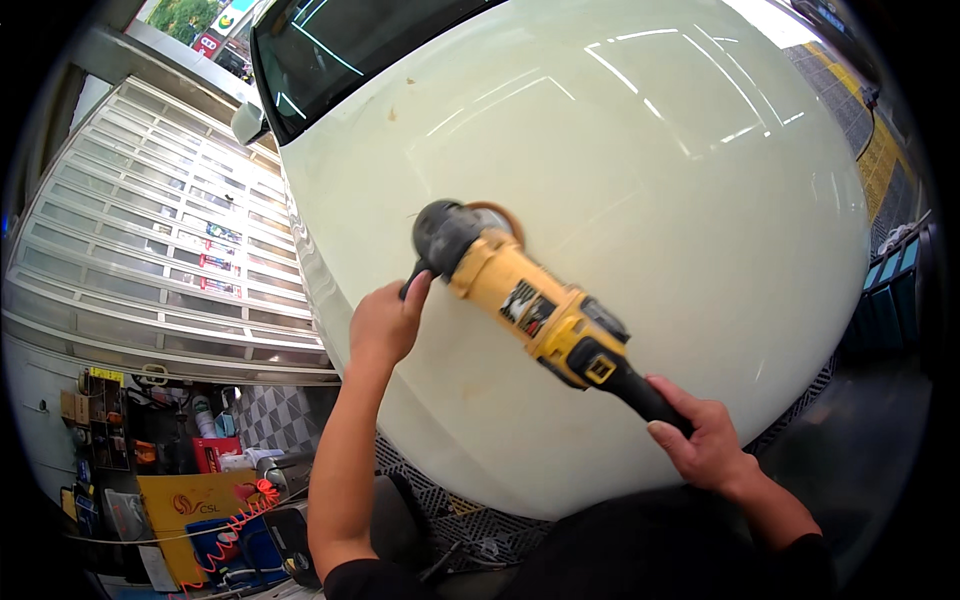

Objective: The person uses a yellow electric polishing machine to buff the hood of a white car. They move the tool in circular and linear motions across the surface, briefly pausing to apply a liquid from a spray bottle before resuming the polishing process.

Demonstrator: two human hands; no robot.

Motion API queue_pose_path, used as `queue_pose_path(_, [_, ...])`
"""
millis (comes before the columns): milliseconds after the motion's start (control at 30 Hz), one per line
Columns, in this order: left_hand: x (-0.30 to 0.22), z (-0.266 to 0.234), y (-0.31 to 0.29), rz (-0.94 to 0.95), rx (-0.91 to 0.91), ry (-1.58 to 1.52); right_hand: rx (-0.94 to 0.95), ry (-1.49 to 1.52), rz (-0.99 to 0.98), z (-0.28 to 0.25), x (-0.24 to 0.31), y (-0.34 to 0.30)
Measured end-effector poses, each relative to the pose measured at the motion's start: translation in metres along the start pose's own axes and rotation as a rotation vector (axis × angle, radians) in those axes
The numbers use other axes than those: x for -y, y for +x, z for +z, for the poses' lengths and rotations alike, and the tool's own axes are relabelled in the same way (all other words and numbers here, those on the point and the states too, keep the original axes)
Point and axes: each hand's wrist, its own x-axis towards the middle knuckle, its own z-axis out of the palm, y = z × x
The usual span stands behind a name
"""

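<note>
Both my hands hold a yellow and black car polisher (515,290) over the white car hood (660,230). My left hand (385,322) is closed around the black side handle near the tool's head. Around the black rear grip, my right hand (700,435) is closed too. The polisher's brown-edged round pad (500,218) shows at the far side of the head, tilted, and seems to meet the paint; its underside is hidden. Small brownish marks (392,115) lie on the hood toward the windshield.
The dark windshield (350,50) and a side mirror (249,123) are at the far left. A white slatted shutter (150,220) stands left. Below it are a cardboard box (190,520), a coiled orange hose (240,518) and clutter. A dark bin (890,300) stands right.
</note>
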Motion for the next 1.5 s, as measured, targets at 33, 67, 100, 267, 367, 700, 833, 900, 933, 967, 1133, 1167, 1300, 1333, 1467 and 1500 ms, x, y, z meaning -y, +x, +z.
queue_pose_path(33, [0.025, 0.003, -0.018, -0.032, -0.009, -0.002, 0.021, 0.021, -0.029, 0.01, -0.002, -0.002])
queue_pose_path(67, [0.048, 0.008, -0.04, -0.074, -0.021, -0.003, 0.052, -0.015, -0.071, 0.018, -0.003, -0.003])
queue_pose_path(100, [0.071, 0.014, -0.064, -0.124, -0.007, -0.022, 0.123, -0.029, -0.065, 0.023, -0.004, -0.004])
queue_pose_path(267, [0.084, 0.028, -0.166, -0.178, -0.062, -0.086, 0.335, -0.058, -0.038, 0.02, -0.029, -0.038])
queue_pose_path(367, [0.026, 0.054, -0.176, -0.08, -0.092, -0.102, 0.133, -0.123, -0.232, -0.013, -0.077, -0.08])
queue_pose_path(700, [-0.305, 0.064, -0.148, 0.439, 0.295, -0.236, -0.427, 0.137, 0.271, -0.136, -0.216, -0.341])
queue_pose_path(833, [-0.237, 0.051, -0.151, 0.322, 0.214, -0.182, -0.315, 0.037, 0.187, -0.099, -0.175, -0.284])
queue_pose_path(900, [-0.176, 0.05, -0.17, 0.232, 0.198, -0.11, -0.205, -0.031, 0.048, -0.069, -0.143, -0.246])
queue_pose_path(933, [-0.145, 0.051, -0.184, 0.188, 0.181, -0.075, -0.126, 0.008, 0.028, -0.06, -0.137, -0.237])
queue_pose_path(967, [-0.113, 0.054, -0.198, 0.152, 0.154, -0.062, -0.044, -0.057, -0.007, -0.053, -0.139, -0.233])
queue_pose_path(1133, [0.008, 0.062, -0.276, -0.129, 0.043, -0.106, 0.25, -0.072, -0.054, -0.017, -0.098, -0.162])
queue_pose_path(1167, [0.025, 0.063, -0.284, -0.171, 0.022, -0.11, 0.29, -0.091, -0.052, -0.011, -0.091, -0.15])
queue_pose_path(1300, [0.048, 0.062, -0.312, -0.255, 0.004, -0.107, 0.379, -0.106, -0.037, 0.004, -0.083, -0.133])
queue_pose_path(1333, [0.045, 0.058, -0.313, -0.249, 0.014, -0.097, 0.35, -0.098, -0.053, 0.0, -0.088, -0.137])
queue_pose_path(1467, [-0.031, 0.078, -0.309, -0.09, 0.039, -0.177, 0.224, -0.119, -0.127, -0.047, -0.151, -0.19])
queue_pose_path(1500, [-0.06, 0.085, -0.302, -0.033, 0.081, -0.164, 0.157, -0.101, -0.103, -0.062, -0.168, -0.215])
